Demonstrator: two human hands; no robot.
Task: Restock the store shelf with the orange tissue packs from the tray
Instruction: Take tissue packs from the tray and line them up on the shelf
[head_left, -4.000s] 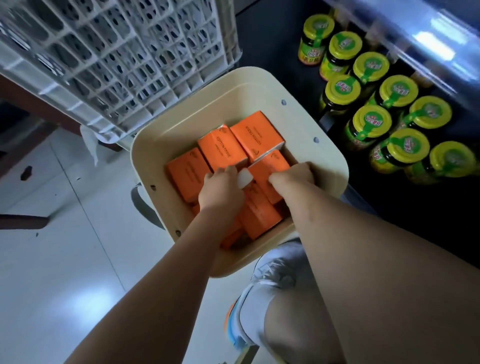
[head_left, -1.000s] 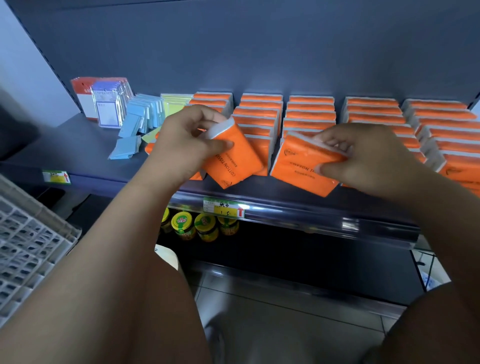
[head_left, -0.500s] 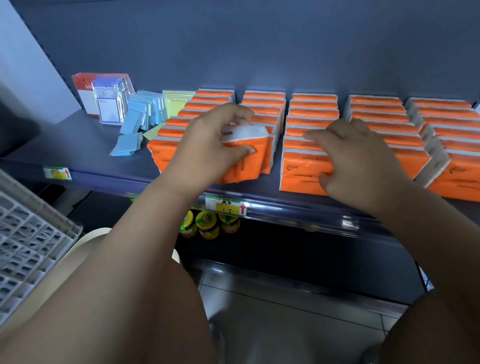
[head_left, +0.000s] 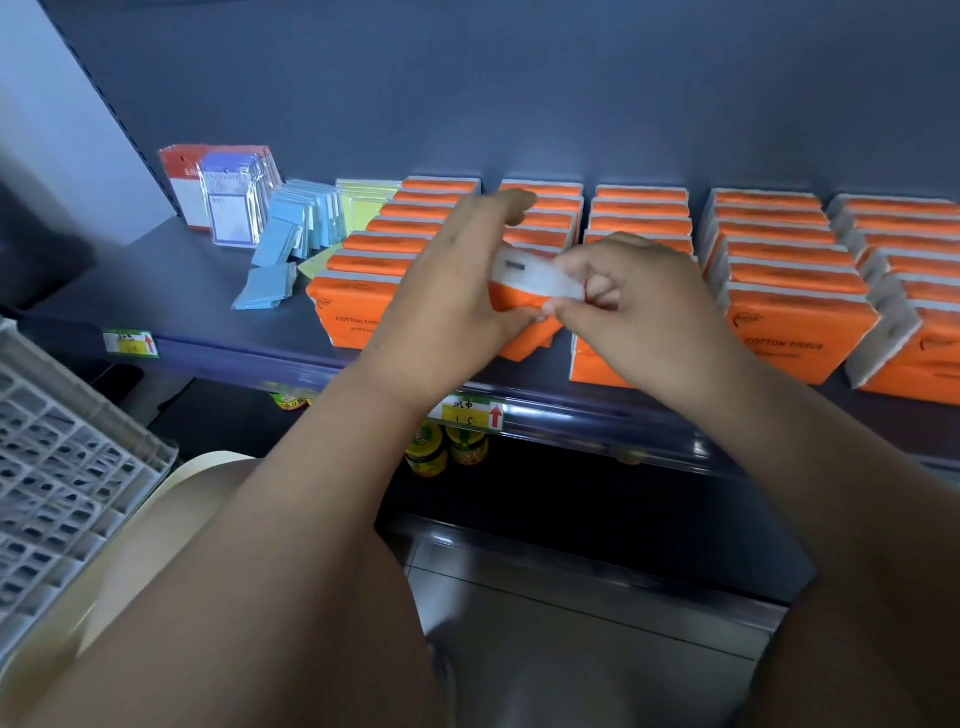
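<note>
Several rows of orange tissue packs (head_left: 795, 322) stand upright on the dark blue shelf (head_left: 171, 291). Both hands meet at the front of the second row from the left. My left hand (head_left: 452, 291) grips one orange tissue pack (head_left: 519, 306) from its left side. My right hand (head_left: 639, 312) pinches the white top edge of that same pack from the right. Another pack (head_left: 597, 371) stands below my right wrist at the front of the third row. The cream tray (head_left: 176, 493) shows at lower left behind my left forearm; its contents are hidden.
A white lattice crate (head_left: 62, 467) sits at the left edge. Blue and yellow packets (head_left: 306, 218) and carded items (head_left: 223, 197) fill the shelf's left end. Price tags (head_left: 470, 415) line the shelf front. Jars with yellow lids (head_left: 441, 452) stand on the shelf below.
My right hand has let go of the pack it set at the front of the third row and moved left onto the pack in my left hand.
</note>
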